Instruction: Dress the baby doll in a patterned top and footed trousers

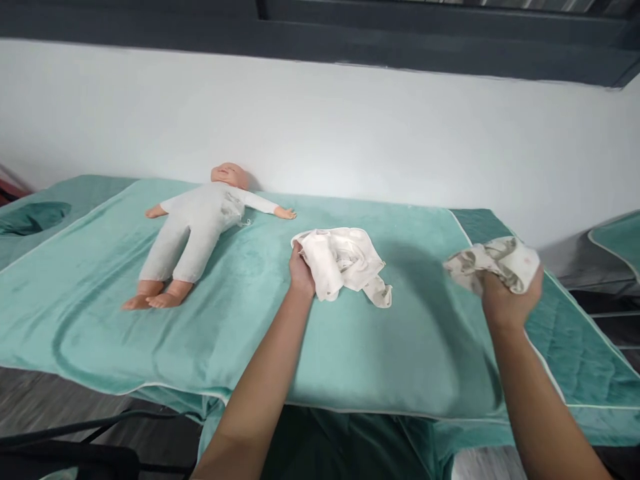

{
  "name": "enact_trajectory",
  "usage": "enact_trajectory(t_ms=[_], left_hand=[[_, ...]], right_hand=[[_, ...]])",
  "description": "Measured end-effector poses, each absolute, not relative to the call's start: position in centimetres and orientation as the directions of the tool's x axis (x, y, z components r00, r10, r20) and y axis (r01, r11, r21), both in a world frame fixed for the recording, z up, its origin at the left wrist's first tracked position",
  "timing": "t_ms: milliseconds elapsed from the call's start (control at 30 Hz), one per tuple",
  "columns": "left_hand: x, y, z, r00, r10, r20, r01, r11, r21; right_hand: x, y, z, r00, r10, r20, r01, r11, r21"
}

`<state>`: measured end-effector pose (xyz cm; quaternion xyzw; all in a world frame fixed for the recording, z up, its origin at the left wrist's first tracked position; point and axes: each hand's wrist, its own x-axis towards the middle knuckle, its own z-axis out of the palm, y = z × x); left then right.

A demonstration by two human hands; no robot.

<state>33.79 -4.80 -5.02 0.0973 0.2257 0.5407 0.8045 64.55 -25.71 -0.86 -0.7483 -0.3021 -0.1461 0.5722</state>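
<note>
A crumpled white baby garment [343, 257] lies on the green bed cover, its left edge gripped by my left hand [301, 272]. Above the bed's right part, my right hand [510, 300] is closed around a second bunched piece of white cloth [525, 263] with a pale print. The thumb and some fingers of both hands are hidden by the cloth. To the left, a baby doll [200, 223] with a white cloth body rests on its back, arms spread, head toward the wall.
The green cover [400, 360] spreads over a massage bed along a white wall [320, 127]. A dark ledge [320, 37] runs across the top. Black chair parts [70, 457] stand at the lower left. Another green surface [620, 240] shows at the far right.
</note>
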Motion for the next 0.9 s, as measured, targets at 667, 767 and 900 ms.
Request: enact_trajectory(t_ms=[667, 767, 900], left_hand=[[30.6, -5.9, -3.3, 0.286, 0.93, -0.229, -0.698, 0.366, 0.615], [28.9, -6.5, -3.3, 0.258, 0.937, -0.234, -0.65, 0.347, 0.675], [27.1, -7.4, -3.4, 0.207, 0.961, -0.185, -0.59, 0.274, 0.76]], right_hand=[[58.2, -30.3, -0.7, 0.15, 0.91, 0.386, 0.944, -0.016, -0.329], [52.6, -27.3, -2.0, 0.196, 0.961, 0.195, 0.828, -0.056, -0.559], [48.3, -22.0, -2.9, 0.325, 0.946, -0.001, 0.718, -0.247, -0.651]])
